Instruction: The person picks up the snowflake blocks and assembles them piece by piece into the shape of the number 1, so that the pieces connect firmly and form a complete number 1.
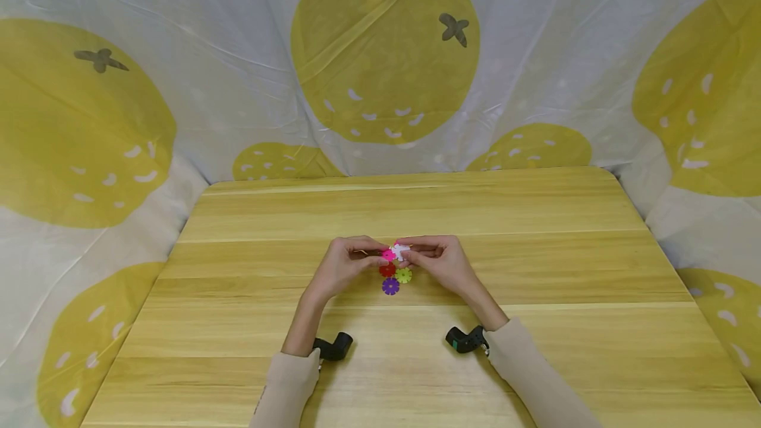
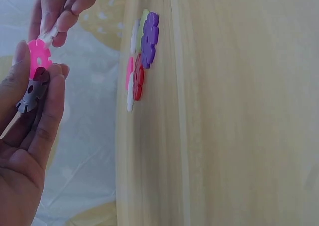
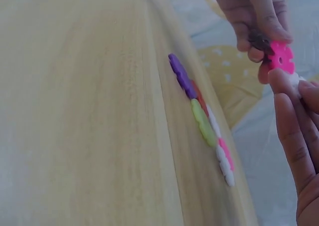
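Small dark lettering runs along the left sleeve (image 1: 259,400), too small to read; the right wrist's black device (image 1: 466,339) bears a green patch.

Above the tabletop (image 1: 535,269), 3 notched discs form a short row held between the 2 hands. The left hand (image 1: 345,266) pinches the dark grey disc (image 2: 33,92) and the pink disc (image 2: 39,60) between thumb and fingers; the right hand (image 1: 442,263) pinches the white disc (image 3: 295,81) at the other end. The row's long axis runs from hand to hand: grey at the left hand, pink in the middle, white at the right. In the left wrist view it slants from lower left to upper right, and the pink disc's broad face shows its centre hole. Whether the white disc is fully slotted into the pink cannot be told, as fingers cover the meeting point.

The grey disc shows in both wrist views, but is hidden in the head view. From the head, the purple disc (image 1: 390,286), red disc (image 1: 388,270) and lime disc (image 1: 403,275) lie clustered on the tabletop; the wrist views add 2 white discs and 1 pink among them, making 6.
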`<state>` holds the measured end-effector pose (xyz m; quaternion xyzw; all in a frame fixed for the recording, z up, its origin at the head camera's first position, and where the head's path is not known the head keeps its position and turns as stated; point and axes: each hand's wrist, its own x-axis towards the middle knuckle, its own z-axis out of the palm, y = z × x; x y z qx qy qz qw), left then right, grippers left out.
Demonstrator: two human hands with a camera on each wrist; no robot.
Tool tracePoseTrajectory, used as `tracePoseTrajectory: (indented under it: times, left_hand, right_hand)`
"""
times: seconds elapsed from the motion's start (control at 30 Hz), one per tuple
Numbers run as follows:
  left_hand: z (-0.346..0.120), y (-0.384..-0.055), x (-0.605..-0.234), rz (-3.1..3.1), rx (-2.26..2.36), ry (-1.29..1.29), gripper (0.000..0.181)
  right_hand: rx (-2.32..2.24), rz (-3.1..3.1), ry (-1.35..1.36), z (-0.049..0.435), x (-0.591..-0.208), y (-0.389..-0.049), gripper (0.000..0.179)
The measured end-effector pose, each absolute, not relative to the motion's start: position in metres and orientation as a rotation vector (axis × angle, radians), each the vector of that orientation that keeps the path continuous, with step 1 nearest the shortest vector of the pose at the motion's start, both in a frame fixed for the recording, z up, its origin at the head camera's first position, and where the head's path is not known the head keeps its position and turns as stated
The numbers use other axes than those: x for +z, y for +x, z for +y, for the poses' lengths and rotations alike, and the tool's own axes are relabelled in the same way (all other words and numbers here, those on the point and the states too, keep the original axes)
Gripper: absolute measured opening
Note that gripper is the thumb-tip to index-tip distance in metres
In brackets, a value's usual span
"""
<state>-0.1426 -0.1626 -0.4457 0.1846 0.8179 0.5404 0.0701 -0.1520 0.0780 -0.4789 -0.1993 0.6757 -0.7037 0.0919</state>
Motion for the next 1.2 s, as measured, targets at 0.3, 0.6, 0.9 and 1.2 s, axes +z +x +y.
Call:
tracePoseTrajectory:
  times: [0.3, 0.6, 0.9, 1.2]
  left_hand:
    - [-0.1616, -0.142, -0.4459, 2.441, 1.652, 0.579, 0.015]
    - [-0.1593, -0.1428, -0.4476, 2.409, 1.676, 0.577, 0.015]
    - [-0.1625, -0.1427, -0.4444, 2.361, 1.653, 0.546, 0.019]
    - [-0.1596, -0.1432, -0.4451, 2.498, 1.543, 0.612, 0.033]
  right_hand:
    - [-2.125, 1.948, -0.593, 0.0767, -0.4818, -0.1517, 0.026]
    - [-2.144, 1.9, -0.561, 0.0767, -0.4811, -0.1516, 0.027]
    - [-2.063, 1.94, -0.606, 0.0826, -0.4769, -0.1553, 0.027]
    - [-2.049, 2.054, -0.522, 0.0793, -0.475, -0.1547, 0.023]
